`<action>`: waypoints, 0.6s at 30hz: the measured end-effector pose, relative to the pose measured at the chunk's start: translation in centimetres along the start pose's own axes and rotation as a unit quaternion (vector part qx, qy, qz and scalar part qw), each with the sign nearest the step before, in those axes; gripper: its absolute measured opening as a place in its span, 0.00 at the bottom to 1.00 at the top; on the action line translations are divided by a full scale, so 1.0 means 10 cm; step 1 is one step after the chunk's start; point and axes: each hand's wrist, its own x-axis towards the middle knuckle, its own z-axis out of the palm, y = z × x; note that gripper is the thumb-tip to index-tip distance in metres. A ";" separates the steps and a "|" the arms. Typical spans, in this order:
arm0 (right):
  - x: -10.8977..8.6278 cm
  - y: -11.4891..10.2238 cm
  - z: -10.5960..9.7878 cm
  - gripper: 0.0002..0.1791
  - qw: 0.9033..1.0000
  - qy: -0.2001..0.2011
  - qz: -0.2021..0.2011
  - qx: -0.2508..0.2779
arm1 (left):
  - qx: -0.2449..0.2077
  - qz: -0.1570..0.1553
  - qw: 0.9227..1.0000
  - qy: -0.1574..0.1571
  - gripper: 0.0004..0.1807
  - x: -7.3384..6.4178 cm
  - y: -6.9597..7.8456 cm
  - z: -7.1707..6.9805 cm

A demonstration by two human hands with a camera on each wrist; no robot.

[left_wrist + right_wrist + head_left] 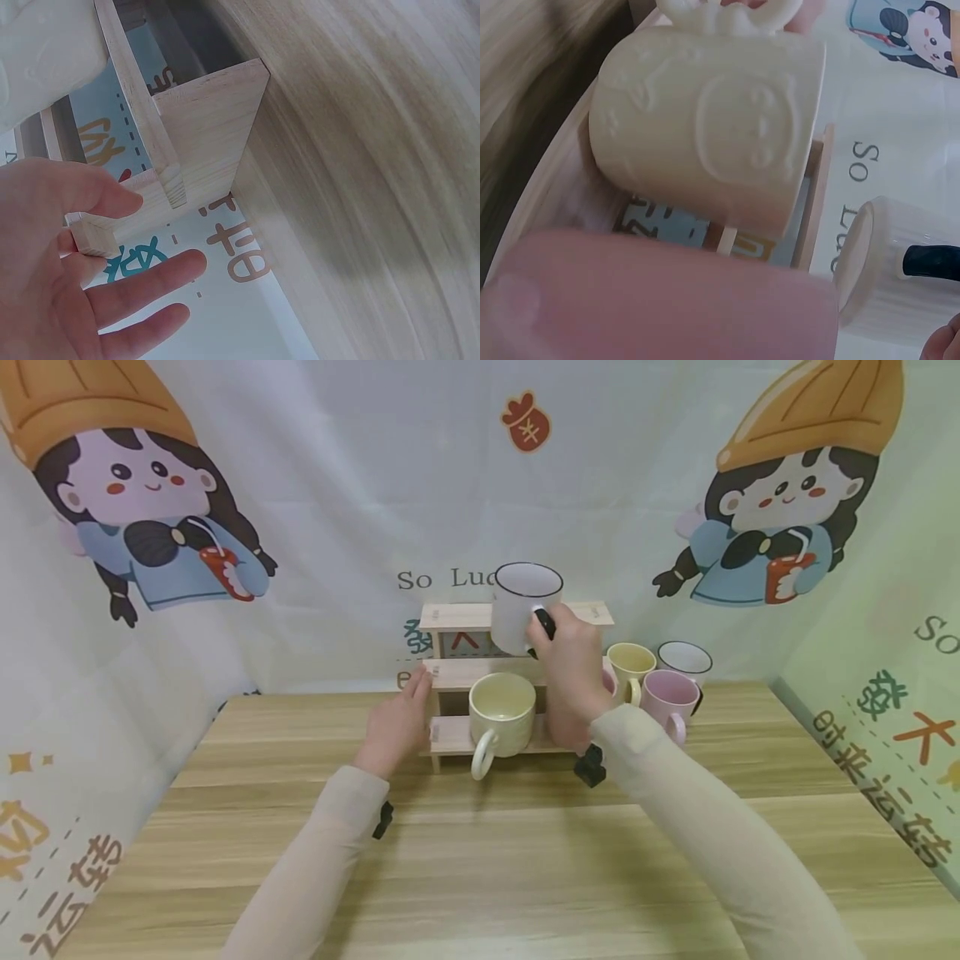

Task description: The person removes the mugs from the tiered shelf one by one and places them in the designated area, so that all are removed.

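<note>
My right hand (pixel 573 652) grips the black handle of a white mug (pixel 517 610) with a dark rim. This mug is held up in front of the top board of a tiered wooden rack (pixel 457 675). At the rack's left end, my left hand (pixel 397 727) holds a board end between thumb and index finger, other fingers extended, as the left wrist view shows. A cream mug (pixel 502 718) stands on the lowest board, handle toward me. Beside it a pink mug (pixel 667 300) fills the bottom of the right wrist view; my right hand mostly hides it in the head view.
Right of the rack stand a yellow mug (pixel 632 660), a pink mug (pixel 670 697) and another white mug (pixel 686 656) with a dark rim, close together. A printed cloth (pixel 360 485) hangs behind the wooden table (pixel 480 860).
</note>
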 end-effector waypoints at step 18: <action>0.02 0.19 -0.25 0.13 0.999 -0.012 0.031 -0.021 | -0.025 -0.013 1.000 -0.006 0.47 -0.01 0.01 -0.02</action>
